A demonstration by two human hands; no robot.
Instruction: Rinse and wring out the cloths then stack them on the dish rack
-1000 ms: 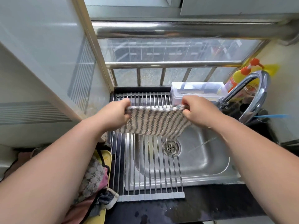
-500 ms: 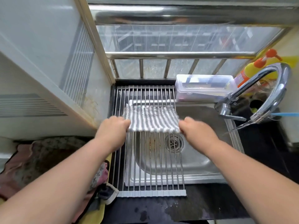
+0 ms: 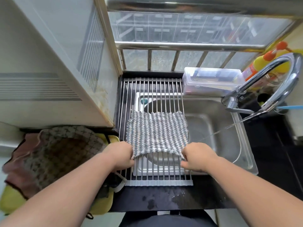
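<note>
The cloth (image 3: 157, 131) is spread out on the rack (image 3: 152, 94) over the sink (image 3: 216, 125), near corners pinched by the left hand (image 3: 119, 157) and right hand (image 3: 196, 158), fingers curled round the edge

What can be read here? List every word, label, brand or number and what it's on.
No text can be read in this view.
Yellow bottle with orange cap: label too blurred to read.
Clear plastic box: no readable marking.
Striped cloth: woven pattern only, no print.
</note>
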